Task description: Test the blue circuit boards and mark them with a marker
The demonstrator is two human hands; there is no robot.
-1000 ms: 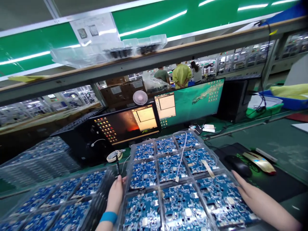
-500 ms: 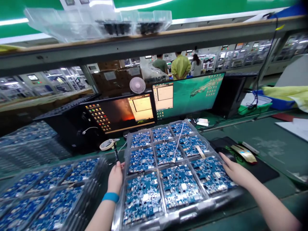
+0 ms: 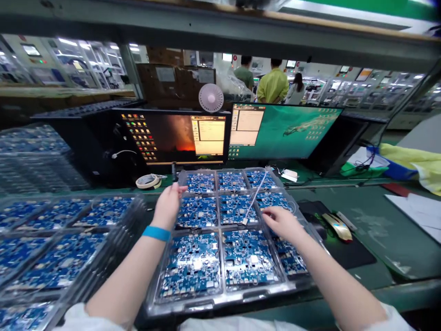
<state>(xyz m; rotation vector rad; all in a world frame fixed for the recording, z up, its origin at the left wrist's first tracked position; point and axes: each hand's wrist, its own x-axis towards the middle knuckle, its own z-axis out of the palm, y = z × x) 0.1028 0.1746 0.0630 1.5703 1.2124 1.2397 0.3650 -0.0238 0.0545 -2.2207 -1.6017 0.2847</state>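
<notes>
My left hand (image 3: 168,204), with a blue band at its wrist, is closed on a black pen (image 3: 173,172) that points up. It is at the left edge of a clear plastic tray (image 3: 219,239) with blue circuit boards (image 3: 193,264) in its compartments. My right hand (image 3: 283,224) is over the right column of the tray, its fingers curled together; whatever they grip is hidden. Beside those fingertips, a thin white cable (image 3: 255,197) with a white connector lies across the boards. The beige strip seen before is covered by this hand.
Stacked trays of boards (image 3: 65,257) stand on the left. A tape roll (image 3: 149,181) lies behind the tray, before two monitors (image 3: 285,131) and a small fan (image 3: 211,98). A gold mouse (image 3: 337,227) and a black mouse (image 3: 315,225) are on the right. A shelf beam (image 3: 193,34) crosses overhead.
My right hand has left the tray's right edge and moved left over the boards, covering the beige strip. The left hand, still with the pen, sits further back along the edge. The view has tilted down.
</notes>
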